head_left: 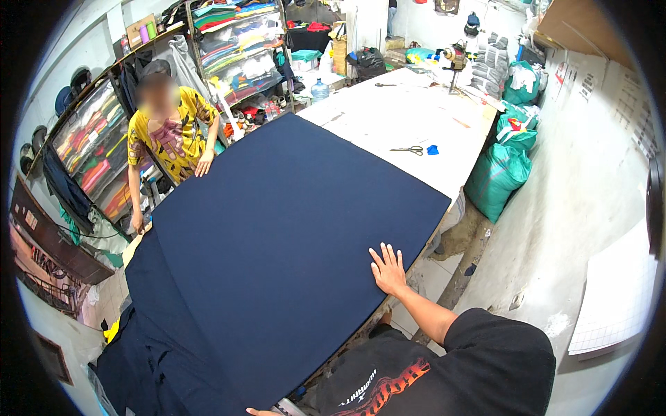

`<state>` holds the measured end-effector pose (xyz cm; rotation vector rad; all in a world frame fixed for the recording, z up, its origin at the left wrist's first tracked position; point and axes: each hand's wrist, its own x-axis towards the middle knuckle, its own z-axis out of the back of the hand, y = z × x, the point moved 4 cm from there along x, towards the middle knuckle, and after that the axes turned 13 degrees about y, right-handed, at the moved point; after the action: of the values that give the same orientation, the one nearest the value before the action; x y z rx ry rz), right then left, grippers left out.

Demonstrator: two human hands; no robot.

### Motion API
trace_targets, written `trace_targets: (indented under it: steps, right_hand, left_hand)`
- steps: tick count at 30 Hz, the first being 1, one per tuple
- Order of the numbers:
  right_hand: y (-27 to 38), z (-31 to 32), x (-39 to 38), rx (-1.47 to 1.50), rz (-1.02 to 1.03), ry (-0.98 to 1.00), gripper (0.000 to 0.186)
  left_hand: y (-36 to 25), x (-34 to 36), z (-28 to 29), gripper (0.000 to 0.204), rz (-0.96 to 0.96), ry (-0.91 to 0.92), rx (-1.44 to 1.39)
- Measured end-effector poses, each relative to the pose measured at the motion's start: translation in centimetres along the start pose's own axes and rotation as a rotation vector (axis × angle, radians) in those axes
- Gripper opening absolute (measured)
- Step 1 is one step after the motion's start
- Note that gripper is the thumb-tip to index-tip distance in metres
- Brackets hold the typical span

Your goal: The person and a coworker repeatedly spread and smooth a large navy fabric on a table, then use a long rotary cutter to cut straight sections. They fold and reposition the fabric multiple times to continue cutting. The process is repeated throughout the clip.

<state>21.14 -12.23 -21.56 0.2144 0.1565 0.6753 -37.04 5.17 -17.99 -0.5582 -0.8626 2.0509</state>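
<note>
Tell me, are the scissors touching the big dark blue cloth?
Apart. The head view shows it: a strip of white tabletop lies between the scissors and the near edge of the dark blue cloth.

The right hand (389, 274) is palm down, fingers spread toward twelve o'clock, its bare forearm (429, 315) angling back toward four; the left hand (261, 412), near half past six, is mostly cut off.

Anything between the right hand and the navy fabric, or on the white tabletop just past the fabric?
Nothing visible separates the right hand from the navy fabric; it rests palm-down there. Past the fabric, scissors and a small blue piece lie on the white tabletop.
</note>
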Motion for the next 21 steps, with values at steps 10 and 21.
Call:
trace_targets:
  steps: [10, 21]
  right_hand:
    - [0.8, -0.4, -0.1, -0.012, 0.004, -0.033, 0.057]
    - [0.5, -1.8, 0.5, -0.050, 0.010, -0.104, 0.055]
  left_hand:
    - [0.5, 0.8, -0.8, 0.056, 0.221, 0.183, -0.107]
    - [10.6, 8.8, -6.5, 0.045, 0.149, 0.283, -0.357]
